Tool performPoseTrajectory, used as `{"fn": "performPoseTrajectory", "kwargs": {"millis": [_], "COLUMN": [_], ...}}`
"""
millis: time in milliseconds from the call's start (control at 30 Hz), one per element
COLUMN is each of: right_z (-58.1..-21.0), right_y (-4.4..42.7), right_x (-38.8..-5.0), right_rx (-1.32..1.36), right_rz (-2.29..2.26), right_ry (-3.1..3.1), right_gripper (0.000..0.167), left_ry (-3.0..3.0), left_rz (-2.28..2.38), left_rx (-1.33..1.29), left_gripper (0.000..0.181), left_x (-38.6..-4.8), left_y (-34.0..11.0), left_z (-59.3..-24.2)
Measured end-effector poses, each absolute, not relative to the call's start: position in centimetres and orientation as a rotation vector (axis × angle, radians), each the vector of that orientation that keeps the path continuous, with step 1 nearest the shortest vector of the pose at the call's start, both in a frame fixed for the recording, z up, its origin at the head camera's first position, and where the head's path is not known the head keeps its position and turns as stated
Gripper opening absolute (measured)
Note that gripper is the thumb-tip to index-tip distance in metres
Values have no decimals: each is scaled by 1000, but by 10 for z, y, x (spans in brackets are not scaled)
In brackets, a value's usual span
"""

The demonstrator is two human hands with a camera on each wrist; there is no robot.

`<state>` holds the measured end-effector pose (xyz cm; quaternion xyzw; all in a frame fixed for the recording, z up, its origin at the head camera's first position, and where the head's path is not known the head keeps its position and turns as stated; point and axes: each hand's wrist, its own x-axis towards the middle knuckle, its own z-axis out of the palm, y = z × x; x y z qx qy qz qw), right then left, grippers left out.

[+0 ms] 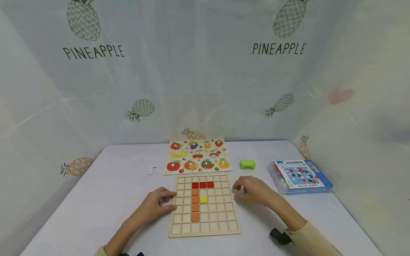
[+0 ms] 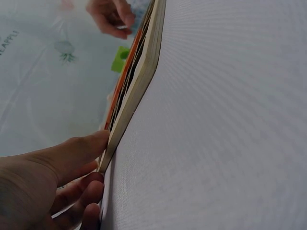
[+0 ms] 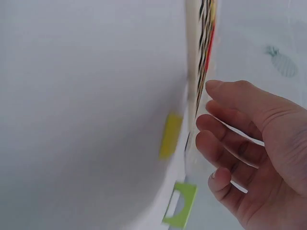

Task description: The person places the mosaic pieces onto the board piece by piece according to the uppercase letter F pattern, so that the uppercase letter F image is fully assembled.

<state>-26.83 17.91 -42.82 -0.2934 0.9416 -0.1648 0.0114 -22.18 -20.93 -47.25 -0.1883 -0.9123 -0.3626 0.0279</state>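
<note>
A wooden grid board (image 1: 221, 227) lies flat on the table. Set in it are three red square tiles (image 1: 203, 185) in a row, a column of several orange tiles (image 1: 195, 208) below them, and one yellow tile (image 1: 203, 199). My left hand (image 1: 157, 204) rests at the board's left edge, thumb and fingertips touching it with a gap between them. At the right edge hovers my right hand (image 1: 254, 190), fingers loosely bent, holding nothing in the right wrist view. Another yellow piece (image 3: 171, 135) lies on the table near that hand, mostly covered by it in the head view.
Behind the grid board lies a fruit puzzle board (image 1: 198, 154). To its right stands a green arch block (image 1: 247, 164). A clear case (image 1: 299, 176) with a molecule-model picture sits further right. A small printed card (image 1: 153, 170) lies at the left.
</note>
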Motion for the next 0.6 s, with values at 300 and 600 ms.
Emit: {"fn": "performPoseTrajectory", "kwargs": {"millis": [300, 600], "right_z": [-435, -438], "right_y": [214, 229], "right_x": [-265, -262], "right_rx": [-1004, -1048], "right_rz": [-616, -656], "right_ry": [2881, 2826], "right_gripper": [13, 13], "left_ry": [-2812, -2823], "left_rz": [-1130, -1144], "left_rx": [-590, -571], "left_gripper": [45, 45], "left_x": [-222, -223], "left_y": [-210, -209], "left_z": [-472, -472]}}
